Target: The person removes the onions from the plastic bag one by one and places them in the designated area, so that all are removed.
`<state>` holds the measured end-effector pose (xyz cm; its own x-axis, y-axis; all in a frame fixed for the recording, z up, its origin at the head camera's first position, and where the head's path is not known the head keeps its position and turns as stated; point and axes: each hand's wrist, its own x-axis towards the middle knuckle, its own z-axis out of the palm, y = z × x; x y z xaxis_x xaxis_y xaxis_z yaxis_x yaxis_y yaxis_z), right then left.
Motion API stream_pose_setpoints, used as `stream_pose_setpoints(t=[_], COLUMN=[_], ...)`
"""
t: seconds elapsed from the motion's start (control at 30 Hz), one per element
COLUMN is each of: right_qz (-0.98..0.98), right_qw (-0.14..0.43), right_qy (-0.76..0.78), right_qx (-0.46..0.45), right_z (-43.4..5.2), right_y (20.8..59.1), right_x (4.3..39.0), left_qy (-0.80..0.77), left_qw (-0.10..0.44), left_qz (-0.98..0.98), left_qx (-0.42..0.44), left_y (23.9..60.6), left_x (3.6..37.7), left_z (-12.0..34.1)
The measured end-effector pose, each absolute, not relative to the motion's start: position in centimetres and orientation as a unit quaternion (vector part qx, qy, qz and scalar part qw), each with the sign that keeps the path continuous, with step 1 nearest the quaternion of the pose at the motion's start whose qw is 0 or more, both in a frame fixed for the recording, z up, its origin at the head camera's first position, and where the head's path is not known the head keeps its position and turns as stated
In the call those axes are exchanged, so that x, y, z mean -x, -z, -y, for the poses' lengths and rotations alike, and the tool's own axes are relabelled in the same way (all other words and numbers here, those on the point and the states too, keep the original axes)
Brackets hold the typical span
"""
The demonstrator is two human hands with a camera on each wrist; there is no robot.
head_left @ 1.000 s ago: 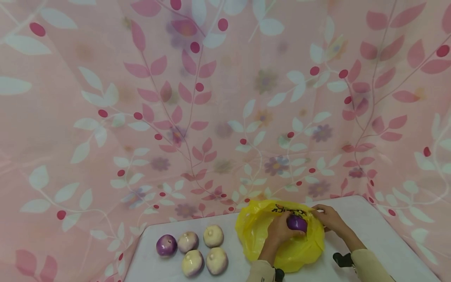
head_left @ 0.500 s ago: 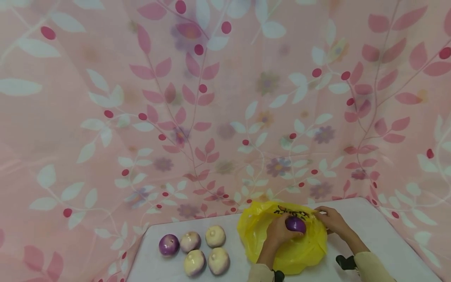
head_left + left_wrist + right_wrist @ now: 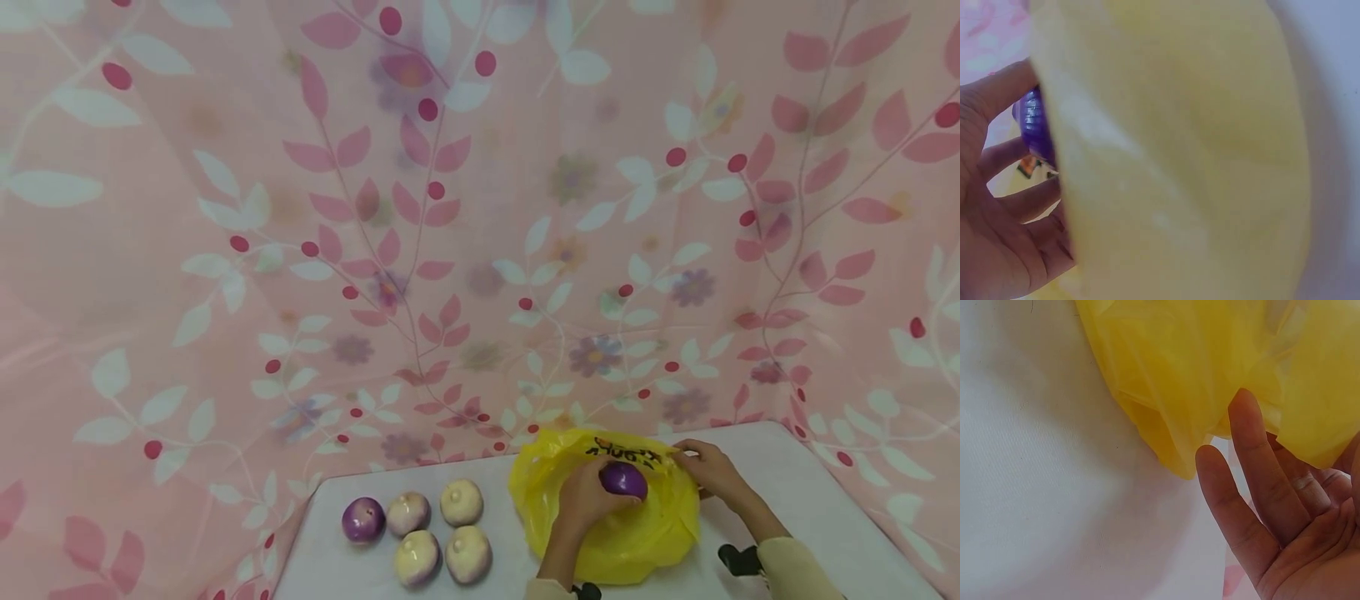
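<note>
Gripping the purple onion (image 3: 623, 481) over the yellow bag (image 3: 611, 533) on the bench (image 3: 787, 500), our left hand (image 3: 588, 497) curls around it; our right hand (image 3: 708, 469) pinches the bag's edge. Thin plastic may slip and close, so the onion could roll away.

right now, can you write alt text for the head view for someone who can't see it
A person's left hand holds a round purple onion at a crinkled yellow plastic bag, whose edge the right hand pinches, on a white table. To the left lie one purple onion and four pale onions; a pink leaf-patterned cloth hangs behind.
</note>
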<state>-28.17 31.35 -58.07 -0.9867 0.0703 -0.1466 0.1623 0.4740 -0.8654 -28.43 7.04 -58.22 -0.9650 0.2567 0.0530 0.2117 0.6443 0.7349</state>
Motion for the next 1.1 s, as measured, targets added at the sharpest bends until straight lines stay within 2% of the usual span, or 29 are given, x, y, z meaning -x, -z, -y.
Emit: stream_pose_setpoints(t=[0.83,1.1], right_qz=[-0.858,-0.855], right_qw=[0.051,0.048], right_qy=[0.507,0.513], right_qx=[-0.065,-0.058], right_z=[-31.9,-31.9], right_y=[57.8,57.8], right_x=[27.8,27.5], left_qy=[-0.418,-0.407], left_qw=[-0.009,-0.042], left_qz=[-0.891,-0.9], left_qx=[-0.175,-0.152], left_y=[56.0,55.8], left_x=[26.8,25.9], left_z=[-1.8,0.5])
